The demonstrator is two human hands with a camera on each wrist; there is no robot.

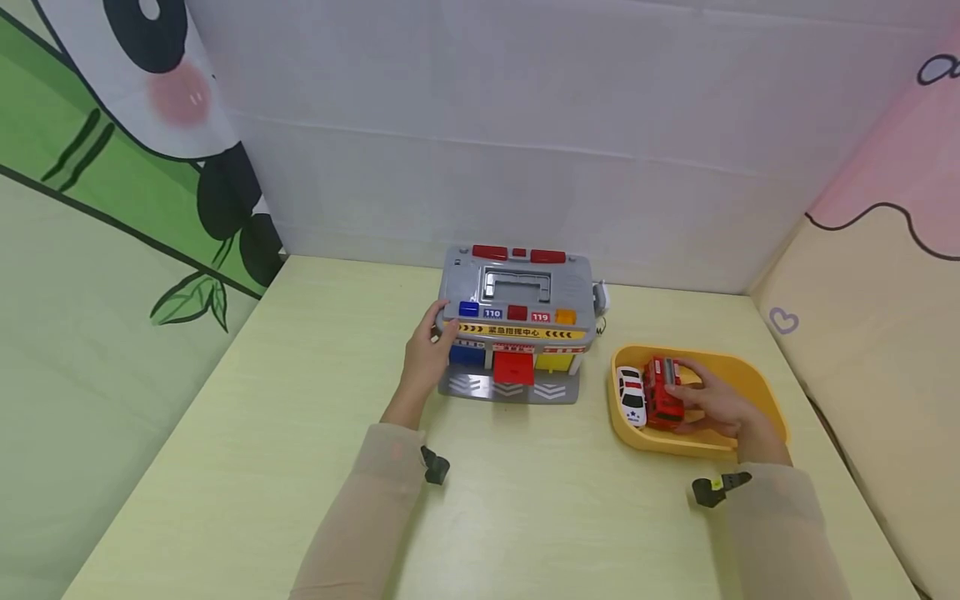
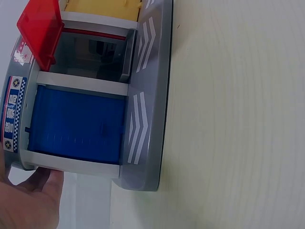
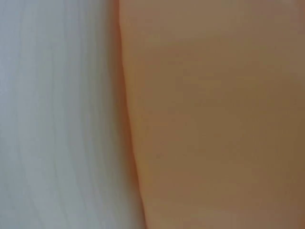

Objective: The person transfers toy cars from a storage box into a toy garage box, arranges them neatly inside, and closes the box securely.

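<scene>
A grey toy garage (image 1: 517, 333) stands at the middle of the table. My left hand (image 1: 429, 354) grips its left side, thumb over the front top edge. In the left wrist view the fingers (image 2: 52, 186) lie against the side wall, beside the lowered blue door (image 2: 78, 125). The red door (image 2: 43, 31) is swung up, baring a dark bay. Over the yellow tray (image 1: 757, 392) my right hand (image 1: 712, 400) holds a red toy fire truck (image 1: 662, 396), thumb and fingers around its body. A white toy police car (image 1: 632, 396) lies left of the truck.
A small grey part (image 1: 602, 298) with a coiled cord hangs on the garage's right side. The tray's blurred wall (image 3: 214, 119) fills much of the right wrist view. A pale cloth wall (image 1: 525, 167) rises behind the table (image 1: 315, 450).
</scene>
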